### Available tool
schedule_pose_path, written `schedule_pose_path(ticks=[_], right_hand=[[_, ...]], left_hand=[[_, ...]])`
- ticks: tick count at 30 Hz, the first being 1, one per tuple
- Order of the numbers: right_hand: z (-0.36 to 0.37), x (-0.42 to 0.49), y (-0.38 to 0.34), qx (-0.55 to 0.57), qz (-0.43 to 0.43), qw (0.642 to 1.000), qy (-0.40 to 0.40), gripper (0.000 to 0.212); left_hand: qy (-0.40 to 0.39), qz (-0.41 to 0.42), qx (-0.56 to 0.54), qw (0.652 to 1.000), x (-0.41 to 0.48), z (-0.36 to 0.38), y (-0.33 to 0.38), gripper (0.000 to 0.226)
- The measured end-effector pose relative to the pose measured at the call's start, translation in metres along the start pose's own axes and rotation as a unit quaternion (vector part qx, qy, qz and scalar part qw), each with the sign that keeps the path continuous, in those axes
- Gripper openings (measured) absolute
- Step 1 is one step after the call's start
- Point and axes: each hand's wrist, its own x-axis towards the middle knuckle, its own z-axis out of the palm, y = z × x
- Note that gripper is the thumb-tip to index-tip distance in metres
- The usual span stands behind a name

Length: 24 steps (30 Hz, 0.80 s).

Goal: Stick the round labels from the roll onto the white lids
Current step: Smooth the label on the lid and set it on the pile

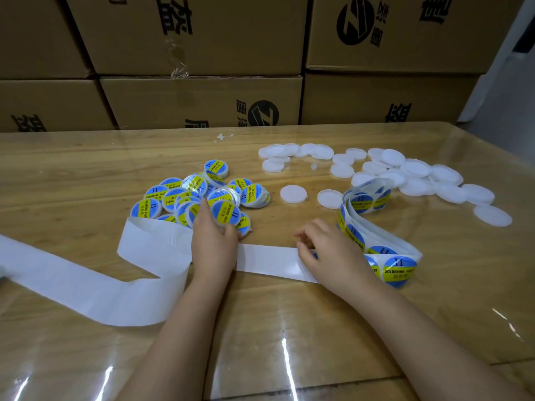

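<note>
Labelling at the bench: noted one hand on finished lids, the other on the strip.

Found left hand resting against the labelled lids, fingers straight and apart. Found right hand on the bare strip, fingers curled, thumb beside a label mostly hidden beneath; could not tell whether pinched. Found roll loosely unwound just right of that hand, white lids scattered beyond it, two lying apart between the piles. Noted boxes stacked behind.
</note>
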Motion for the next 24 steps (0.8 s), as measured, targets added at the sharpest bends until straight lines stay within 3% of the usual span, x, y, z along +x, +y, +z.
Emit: schedule_pose_path(ticks=[4, 7, 9, 13, 15, 19, 24], right_hand=[[-0.001, 0.002, 0.005, -0.047, 0.018, 0.999, 0.009, 0.024], [-0.001, 0.002, 0.008, -0.070, 0.038, 0.997, 0.000, 0.026], [-0.001, 0.003, 0.010, -0.072, 0.051, 0.996, -0.004, 0.028], [-0.001, 0.005, 0.010, -0.092, 0.062, 0.993, -0.026, 0.030], [-0.001, 0.007, 0.009, -0.106, 0.069, 0.991, -0.038, 0.029], [-0.009, 0.025, 0.003, -0.069, 0.124, 0.986, -0.092, 0.033], [-0.013, 0.066, 0.005, -0.065, 0.112, 0.983, -0.134, 0.064]], left_hand=[[0.027, 0.079, 0.056, 0.995, -0.005, 0.003, 0.003, 0.060], [0.002, 0.169, 0.031, 0.985, -0.013, 0.005, 0.009, 0.037], [-0.066, 0.262, 0.066, 0.961, -0.021, 0.009, 0.013, 0.027], [-0.246, 0.397, 0.130, 0.875, -0.035, 0.020, 0.017, 0.029], [-0.252, 0.413, 0.161, 0.860, -0.035, 0.024, 0.016, 0.027], [-0.226, 0.410, 0.158, 0.869, -0.033, 0.022, 0.015, 0.029], [-0.234, 0.393, 0.145, 0.877, -0.034, 0.018, 0.014, 0.029]])
